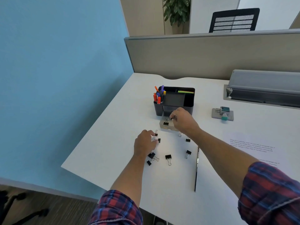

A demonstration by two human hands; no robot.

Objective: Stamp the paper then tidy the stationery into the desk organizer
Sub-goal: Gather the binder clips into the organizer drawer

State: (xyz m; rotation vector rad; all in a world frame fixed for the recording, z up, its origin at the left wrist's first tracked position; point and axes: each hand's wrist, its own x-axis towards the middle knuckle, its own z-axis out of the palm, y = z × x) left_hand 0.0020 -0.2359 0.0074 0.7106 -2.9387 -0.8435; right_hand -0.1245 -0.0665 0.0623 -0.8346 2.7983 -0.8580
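A black desk organizer (188, 101) stands on the white desk, with several coloured pens (158, 95) in its left cup. Its small clear drawer (164, 125) is pulled out in front and holds a binder clip (166, 123). My right hand (182, 120) hovers over the drawer and pinches a black binder clip (172, 118). My left hand (145, 142) pinches another binder clip (158, 140) lying on the desk. Several more black binder clips (168, 157) lie scattered in front of the drawer. The printed paper (253, 147) lies at the right.
A stamp with a teal handle on its grey pad (222, 113) sits right of the organizer. A long dark pencil (196, 169) lies beside the paper. A grey cable tray (263, 88) and a beige partition (211, 54) bound the back; the desk's left edge drops off.
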